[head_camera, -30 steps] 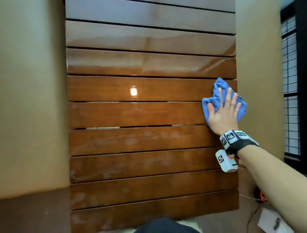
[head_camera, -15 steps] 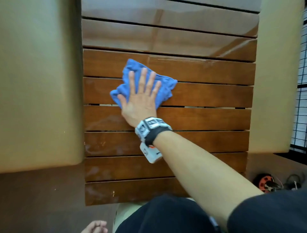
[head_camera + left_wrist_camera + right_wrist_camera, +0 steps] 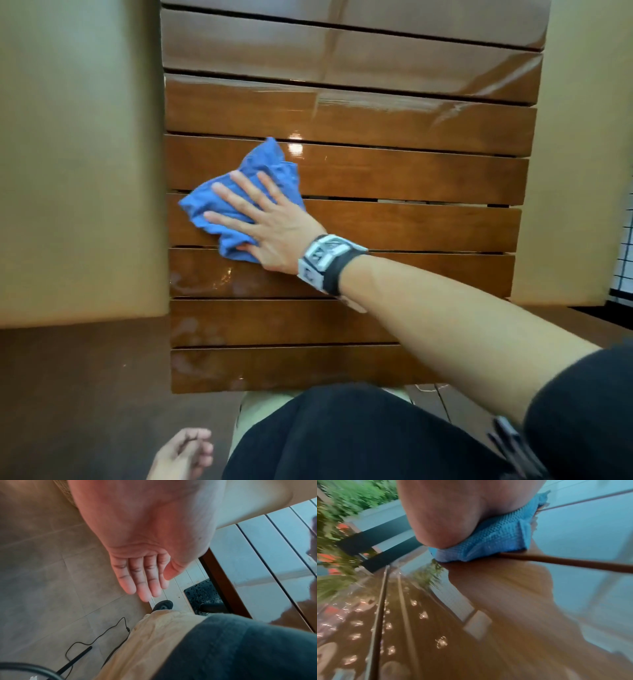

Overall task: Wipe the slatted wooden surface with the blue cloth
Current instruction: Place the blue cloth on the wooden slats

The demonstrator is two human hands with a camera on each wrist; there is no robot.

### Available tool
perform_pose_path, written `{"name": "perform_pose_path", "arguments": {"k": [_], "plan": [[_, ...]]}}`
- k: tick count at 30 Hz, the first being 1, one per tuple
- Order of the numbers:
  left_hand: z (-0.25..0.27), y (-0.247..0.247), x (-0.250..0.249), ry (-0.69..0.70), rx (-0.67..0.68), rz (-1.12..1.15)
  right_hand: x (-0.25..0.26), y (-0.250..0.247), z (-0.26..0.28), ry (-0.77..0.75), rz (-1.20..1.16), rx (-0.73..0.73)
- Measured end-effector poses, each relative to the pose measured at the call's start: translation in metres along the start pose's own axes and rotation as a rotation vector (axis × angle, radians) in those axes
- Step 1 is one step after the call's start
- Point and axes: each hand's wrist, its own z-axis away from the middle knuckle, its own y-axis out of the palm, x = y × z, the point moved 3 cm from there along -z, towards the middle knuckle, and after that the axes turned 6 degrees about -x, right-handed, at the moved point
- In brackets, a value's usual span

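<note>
- Glossy brown slatted wooden desk (image 3: 411, 178) fills the head view, its boards running crosswise with dark gaps between; beige upholstered seats (image 3: 78, 164) flank it on both sides.
- Crumpled blue woven cloth (image 3: 239, 192) lies near the desk's left edge, spread across the gap between two middle slats.
- Right hand (image 3: 270, 222) lies flat on the cloth, fingers (image 3: 233, 197) straight and spread, pressing it onto the wood; nothing is pinched or curled around.
- Right wrist view: heel of the palm sits on a folded edge of the cloth (image 3: 496, 539), cloth touching the wet-looking, reflective slat.
- Left hand (image 3: 145, 566) hangs beside the desk above the grey tiled floor (image 3: 42, 574), fingers straight and together, holding nothing.
- Black cable (image 3: 96, 639) trails on the floor below that hand.
- Pale smears show on the lower slats.
</note>
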Motion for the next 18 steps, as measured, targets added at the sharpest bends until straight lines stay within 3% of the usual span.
{"name": "perform_pose_path", "arguments": {"k": [5, 10, 14, 18], "plan": [[0.001, 0.008, -0.017, 0.001, 0.003, -0.092, -0.088, 0.012, 0.128, 0.249, -0.012, -0.042], [0.001, 0.016, -0.020, 0.008, 0.030, -0.145, -0.154, 0.020, 0.242, 0.695, -0.074, -0.032], [0.004, 0.019, -0.023, 0.016, 0.064, -0.209, -0.148, 0.027, 0.291, 1.075, -0.144, -0.102], [0.001, 0.016, -0.022, 0.028, 0.076, -0.233, -0.103, 0.034, 0.259, 1.403, -0.193, -0.181]]}}
